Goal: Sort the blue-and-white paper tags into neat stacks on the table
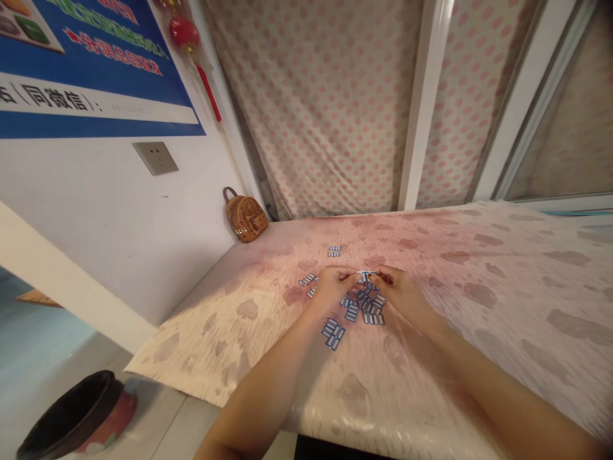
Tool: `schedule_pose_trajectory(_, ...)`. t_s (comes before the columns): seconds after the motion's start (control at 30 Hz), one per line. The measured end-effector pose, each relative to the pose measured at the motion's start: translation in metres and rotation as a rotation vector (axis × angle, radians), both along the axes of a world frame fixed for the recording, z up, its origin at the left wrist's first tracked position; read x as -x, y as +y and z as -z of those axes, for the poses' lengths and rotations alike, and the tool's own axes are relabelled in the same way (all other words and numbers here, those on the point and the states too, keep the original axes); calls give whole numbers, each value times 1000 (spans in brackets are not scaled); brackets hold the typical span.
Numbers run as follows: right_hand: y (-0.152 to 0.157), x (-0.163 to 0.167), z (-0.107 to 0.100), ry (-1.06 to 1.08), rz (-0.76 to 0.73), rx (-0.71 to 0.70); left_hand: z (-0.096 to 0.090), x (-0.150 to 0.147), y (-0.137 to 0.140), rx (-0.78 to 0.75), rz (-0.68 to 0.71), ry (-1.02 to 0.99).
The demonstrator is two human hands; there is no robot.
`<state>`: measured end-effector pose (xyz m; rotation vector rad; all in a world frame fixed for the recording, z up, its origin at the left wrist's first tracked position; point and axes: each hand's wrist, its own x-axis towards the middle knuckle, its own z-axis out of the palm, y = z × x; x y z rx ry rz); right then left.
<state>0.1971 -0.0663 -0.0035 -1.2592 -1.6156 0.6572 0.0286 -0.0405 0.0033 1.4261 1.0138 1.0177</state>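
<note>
My left hand (332,284) and my right hand (395,286) meet over the middle of the table. Between their fingertips is a small blue-edged white piece (366,276), pinched from both sides. Whether it is a sticker or a card is too small to tell. Below the hands lies a loose pile of similar striped pieces (363,303), some overlapping. Nearer to me sits another cluster of pieces (333,333). A few pieces (307,280) show left of my left hand, which partly hides them. Beyond both hands, a neat small group (334,251) rests flat.
A patterned plastic cloth covers the table (479,332). At the back left corner a brown mini backpack (246,217) leans by the wall. A dark-rimmed pot (79,415) stands on the floor at lower left. Behind the table hangs a dotted curtain (330,115).
</note>
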Motion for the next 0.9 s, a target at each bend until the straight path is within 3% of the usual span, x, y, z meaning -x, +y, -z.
schedule_pose_trajectory(0.2, 5, 1, 5, 9, 54, -33, -2, 1, -1, -49, -28, -14)
schedule_pose_trajectory(0.6, 0, 7, 3, -12, -66, 45, 4, -2, -3, -108, -6, -30)
schedule_pose_trajectory(0.9, -1, 8, 3, 26, -67, 35, 2, -1, -1, -50, -15, -64)
